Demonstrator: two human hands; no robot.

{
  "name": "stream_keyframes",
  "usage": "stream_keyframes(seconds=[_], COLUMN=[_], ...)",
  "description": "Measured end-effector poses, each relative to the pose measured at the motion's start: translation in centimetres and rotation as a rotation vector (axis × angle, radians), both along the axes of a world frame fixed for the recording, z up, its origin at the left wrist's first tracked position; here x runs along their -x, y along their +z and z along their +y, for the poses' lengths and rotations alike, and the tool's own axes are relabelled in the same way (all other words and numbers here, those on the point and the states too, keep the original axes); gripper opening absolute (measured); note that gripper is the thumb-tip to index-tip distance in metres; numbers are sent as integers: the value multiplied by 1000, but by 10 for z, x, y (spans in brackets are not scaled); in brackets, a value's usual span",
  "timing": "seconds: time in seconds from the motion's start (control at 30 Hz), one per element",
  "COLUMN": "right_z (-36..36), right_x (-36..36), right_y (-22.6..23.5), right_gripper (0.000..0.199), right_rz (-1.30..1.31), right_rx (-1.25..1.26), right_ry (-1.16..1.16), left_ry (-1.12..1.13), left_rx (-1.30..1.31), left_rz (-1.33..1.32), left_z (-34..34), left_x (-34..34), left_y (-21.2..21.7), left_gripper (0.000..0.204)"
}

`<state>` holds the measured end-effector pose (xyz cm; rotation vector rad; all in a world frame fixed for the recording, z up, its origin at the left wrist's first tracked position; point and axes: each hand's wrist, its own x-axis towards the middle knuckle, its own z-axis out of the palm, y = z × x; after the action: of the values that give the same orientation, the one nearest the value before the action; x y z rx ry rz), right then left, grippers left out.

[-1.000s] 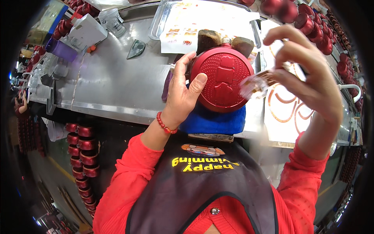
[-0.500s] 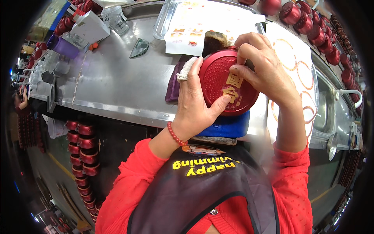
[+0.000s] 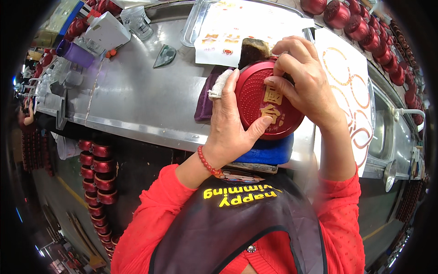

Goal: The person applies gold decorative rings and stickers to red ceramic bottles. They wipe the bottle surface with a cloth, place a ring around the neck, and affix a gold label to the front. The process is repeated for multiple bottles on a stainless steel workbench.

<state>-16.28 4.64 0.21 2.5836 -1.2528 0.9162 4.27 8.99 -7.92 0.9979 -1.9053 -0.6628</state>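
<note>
My left hand (image 3: 230,123) holds a round red vessel (image 3: 252,98) by its left side, the thumb flat on the lower face and the fingers along the rim. A whitish cloth wrap (image 3: 221,86) covers part of one of its fingers. Raised gold characters (image 3: 269,112) run down the vessel's face, beside a field of small bumps. Closed over the upper right of the face is my right hand (image 3: 301,77), its thumb tip just above the gold characters. Whatever lies between its fingers is hidden. Under the vessel sits a blue pad (image 3: 267,151).
A tray (image 3: 188,34) with printed decal sheets (image 3: 269,25) lies behind the vessel, near a brown-black block (image 3: 252,50). To its left are a purple cloth (image 3: 204,98) and a glass shard (image 3: 165,56). Another sheet with gold rings (image 3: 340,64) is at right, before a sink (image 3: 378,130).
My right thumb has shifted slightly left on the vessel's face. My left hand keeps its hold, and the whole view has moved a little.
</note>
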Motion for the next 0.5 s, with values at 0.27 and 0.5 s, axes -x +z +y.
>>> stream_keyframes(seconds=[0.27, 0.5], right_z=[-2, 5], right_x=[-2, 11], right_y=[-4, -1], right_gripper=[24, 12], right_rz=[-29, -139], right_rx=[2, 99], right_ry=[-4, -182], left_ry=[-19, -23], left_rx=[-31, -96], left_rz=[16, 70], left_z=[3, -1], left_x=[0, -2], left_y=[2, 5], left_gripper=[105, 102])
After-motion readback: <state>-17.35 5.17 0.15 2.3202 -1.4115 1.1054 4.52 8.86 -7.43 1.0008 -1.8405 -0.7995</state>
